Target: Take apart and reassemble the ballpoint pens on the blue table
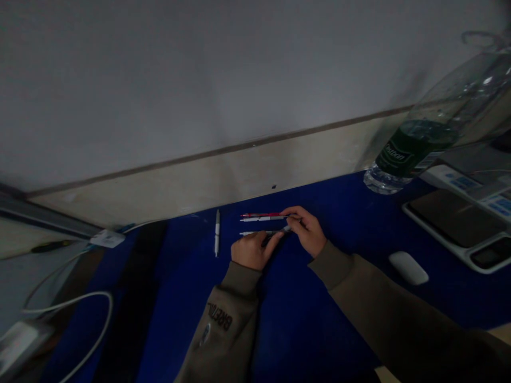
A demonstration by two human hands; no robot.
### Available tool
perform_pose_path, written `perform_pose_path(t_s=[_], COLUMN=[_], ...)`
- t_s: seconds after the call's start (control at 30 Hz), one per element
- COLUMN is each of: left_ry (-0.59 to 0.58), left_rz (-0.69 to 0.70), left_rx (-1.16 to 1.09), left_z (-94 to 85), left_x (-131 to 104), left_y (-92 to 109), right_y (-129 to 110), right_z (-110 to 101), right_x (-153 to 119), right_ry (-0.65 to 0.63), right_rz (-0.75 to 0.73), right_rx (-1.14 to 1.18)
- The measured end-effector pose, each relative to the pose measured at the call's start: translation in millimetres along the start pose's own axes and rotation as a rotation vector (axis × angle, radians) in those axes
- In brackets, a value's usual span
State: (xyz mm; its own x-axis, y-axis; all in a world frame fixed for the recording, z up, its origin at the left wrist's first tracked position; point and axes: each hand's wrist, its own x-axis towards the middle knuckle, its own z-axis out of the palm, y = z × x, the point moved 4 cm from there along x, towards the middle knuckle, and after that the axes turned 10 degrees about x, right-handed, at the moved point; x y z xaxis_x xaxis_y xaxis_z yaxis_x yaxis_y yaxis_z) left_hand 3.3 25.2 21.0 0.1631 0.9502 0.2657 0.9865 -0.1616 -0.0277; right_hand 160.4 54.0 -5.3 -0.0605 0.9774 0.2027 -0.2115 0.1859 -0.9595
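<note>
On the blue table surface [191, 287], a red pen [261, 215] and a white pen [261, 218] lie side by side, pointing left and right. Just below them is another white pen [248, 233], partly hidden by my left hand [252, 250], whose thumb and fingers are closed on it. My right hand [306, 230] has its fingers closed at the right ends of the pens, gripping the end of the lower one. Farther left, a separate white pen [217, 234] lies nearly upright in the view, touched by neither hand.
A large plastic bottle [415, 138] with a green label stands at the back right by the wall. A white mouse [408, 267] and a scale-like device [459, 221] are at the right. A white cable [109, 308] loops at the left near a black strip [131, 298].
</note>
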Motion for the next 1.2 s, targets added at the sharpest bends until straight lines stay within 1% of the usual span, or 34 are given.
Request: perform_pose_path(t_s=[0.07, 0.13, 0.27, 0.33, 0.4, 0.5, 0.6, 0.73, 1.03, 1.2], left_ry=[0.007, 0.011, 0.008, 0.008, 0.011, 0.01, -0.003, -0.021, -0.043, -0.054], left_rz=[-0.022, -0.035, -0.037, -0.04, -0.044, -0.036, -0.025, -0.014, 0.004, 0.015], left_rx=[0.001, -0.002, -0.01, -0.006, 0.0, 0.006, 0.006, 0.005, 0.02, 0.008], left_z=[0.2, 0.7, 1.7, 2.1, 2.4, 2.8, 2.9, 2.7, 2.2, 6.5], left_x=[0, 1, 2, 2, 1, 1, 0, 1, 2, 2], left_y=[-1, -2, -3, -2, -2, -2, -1, 0, 3, 1], right_y=[2, 4, 6, 5, 2, -3, -1, 7, 11, 17], right_z=[-4, -9, -21, -24, -25, -23, -21, -22, -23, -24], right_x=[1, 3, 6, 7, 7, 7, 8, 10, 12, 13], right_ry=[0.057, 0.131, 0.324, 0.355, 0.324, 0.232, 0.146, 0.096, 0.105, 0.083], right_rz=[0.023, 0.016, -0.08, -0.119, -0.165, -0.239, -0.24, -0.199, -0.205, -0.179], right_rx=[0.032, 0.032, -0.089, -0.18, -0.307, -0.552, -0.72, -0.791, -0.943, -0.953])
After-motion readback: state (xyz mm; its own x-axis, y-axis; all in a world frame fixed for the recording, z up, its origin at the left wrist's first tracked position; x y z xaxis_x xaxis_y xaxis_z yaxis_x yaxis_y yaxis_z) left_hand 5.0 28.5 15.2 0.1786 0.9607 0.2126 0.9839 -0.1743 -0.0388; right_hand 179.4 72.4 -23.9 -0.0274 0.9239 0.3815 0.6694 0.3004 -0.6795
